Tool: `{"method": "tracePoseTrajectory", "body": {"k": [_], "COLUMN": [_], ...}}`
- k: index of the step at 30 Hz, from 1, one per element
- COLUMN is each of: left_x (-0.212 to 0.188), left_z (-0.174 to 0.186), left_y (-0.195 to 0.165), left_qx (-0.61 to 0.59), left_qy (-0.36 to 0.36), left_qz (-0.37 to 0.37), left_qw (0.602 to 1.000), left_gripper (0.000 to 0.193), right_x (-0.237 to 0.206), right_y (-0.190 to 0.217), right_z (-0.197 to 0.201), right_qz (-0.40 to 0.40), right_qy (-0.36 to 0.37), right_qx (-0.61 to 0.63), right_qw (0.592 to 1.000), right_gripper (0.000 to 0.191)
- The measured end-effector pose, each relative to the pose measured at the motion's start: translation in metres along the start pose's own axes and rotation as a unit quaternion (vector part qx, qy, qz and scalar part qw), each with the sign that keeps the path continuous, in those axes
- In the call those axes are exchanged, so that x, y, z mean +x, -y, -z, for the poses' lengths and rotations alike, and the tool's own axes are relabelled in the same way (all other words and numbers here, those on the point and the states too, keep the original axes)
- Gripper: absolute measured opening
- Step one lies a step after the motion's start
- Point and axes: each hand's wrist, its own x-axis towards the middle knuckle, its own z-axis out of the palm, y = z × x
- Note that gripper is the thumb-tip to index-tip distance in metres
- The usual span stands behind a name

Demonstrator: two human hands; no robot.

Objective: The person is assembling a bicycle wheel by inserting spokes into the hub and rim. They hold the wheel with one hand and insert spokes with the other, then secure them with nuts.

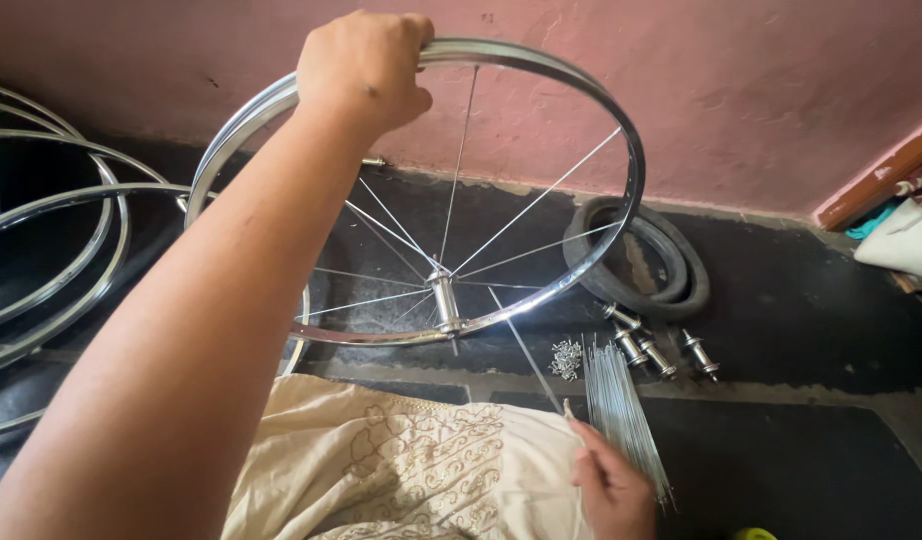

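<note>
Pink wall (761, 90) is seen at the back, and a dark floor (811, 320) lies below it. One left hand (366, 70) is raised high, with the arm stretched out, and its fingers (413, 30) are clenched over the top of one shiny wheel rim (621, 140), which is held up on its edge. One hub (445, 300) sits low in the rim, and thin spokes run from it to the rim. One right hand (613, 490) is kept low near the lap, and its fingers (587, 436) are pinched on one loose spoke (526, 352) that points up toward the hub. Just right of those fingers, one bundle of spokes (626, 420) lies on the floor. Past the bundle are one small pile of nipples (566, 358), four spare hubs (656, 350) and one black tyre (646, 262). Far left of the raised fingers, several bare rims (51, 250) are stacked; the count cannot be told. A cream cloth (411, 465) covers the lap.
</note>
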Motion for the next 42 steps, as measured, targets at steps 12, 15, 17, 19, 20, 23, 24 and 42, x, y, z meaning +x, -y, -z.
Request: {"method": "tracePoseTrajectory", "body": {"k": [12, 15, 17, 19, 20, 23, 24, 42], "left_x": [-0.003, -0.005, -0.007, -0.009, -0.009, -0.009, -0.009, -0.007], "left_z": [-0.003, -0.001, 0.0, 0.0, 0.001, 0.0, 0.0, 0.002], "left_y": [0.031, 0.032, 0.033, 0.033, 0.033, 0.032, 0.031, 0.015], "left_qx": [0.006, 0.009, 0.006, -0.001, -0.008, -0.008, -0.006, 0.001], "left_qy": [0.008, -0.021, -0.007, -0.002, -0.007, -0.016, -0.018, 0.008], "left_qz": [0.041, 0.029, 0.033, 0.039, 0.039, 0.036, 0.033, 0.025], "left_qw": [0.999, 0.999, 0.999, 0.999, 0.999, 0.999, 0.999, 1.0], "left_gripper": [0.037, 0.035, 0.032, 0.03, 0.029, 0.028, 0.028, 0.037], "right_x": [0.011, 0.016, 0.017, 0.018, 0.019, 0.021, 0.021, 0.018], "right_y": [0.086, 0.091, 0.093, 0.094, 0.095, 0.095, 0.095, 0.082], "right_z": [-0.077, -0.078, -0.079, -0.081, -0.082, -0.083, -0.084, -0.077], "right_qz": [0.264, 0.277, 0.273, 0.256, 0.247, 0.258, 0.26, 0.248], "right_qy": [-0.027, -0.024, -0.024, -0.011, -0.008, -0.023, -0.022, -0.046], "right_qx": [-0.256, -0.256, -0.257, -0.259, -0.26, -0.243, -0.24, -0.232], "right_qw": [0.93, 0.926, 0.927, 0.931, 0.933, 0.935, 0.935, 0.939], "right_gripper": [0.041, 0.039, 0.037, 0.038, 0.038, 0.037, 0.037, 0.037]}}
